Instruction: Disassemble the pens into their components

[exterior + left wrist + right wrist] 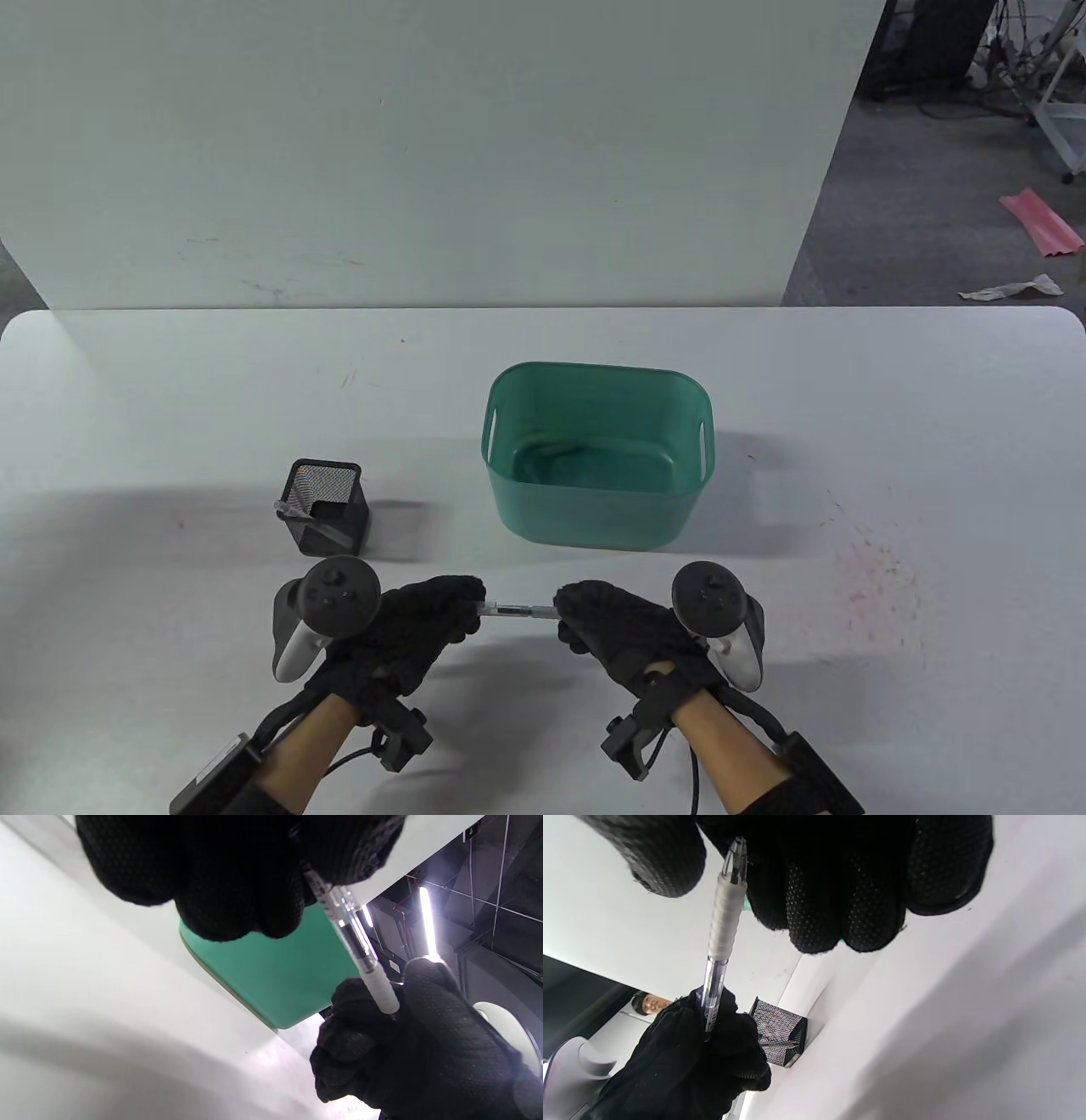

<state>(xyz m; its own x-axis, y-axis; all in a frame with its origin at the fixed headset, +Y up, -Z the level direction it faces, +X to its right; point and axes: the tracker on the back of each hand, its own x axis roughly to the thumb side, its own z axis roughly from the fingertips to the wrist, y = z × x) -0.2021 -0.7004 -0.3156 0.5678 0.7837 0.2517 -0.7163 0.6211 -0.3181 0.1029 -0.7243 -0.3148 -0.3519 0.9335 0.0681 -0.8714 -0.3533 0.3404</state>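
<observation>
Both gloved hands, left hand (pixel 416 628) and right hand (pixel 624 632), pinched the clear plastic pen (pixel 517 609) with fingers clamped on its ends; twisting gently in opposite directions seemed wisest.

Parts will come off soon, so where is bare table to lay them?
Bare patches: right of the green plastic bin, and left of the black mesh pen holder. Crowded: the front strip, where both hands hold the clear pen.

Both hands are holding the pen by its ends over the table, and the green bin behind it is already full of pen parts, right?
Not quite. Left hand and right hand do hold the pen by its ends, but the table view shows the green bin empty.
</observation>
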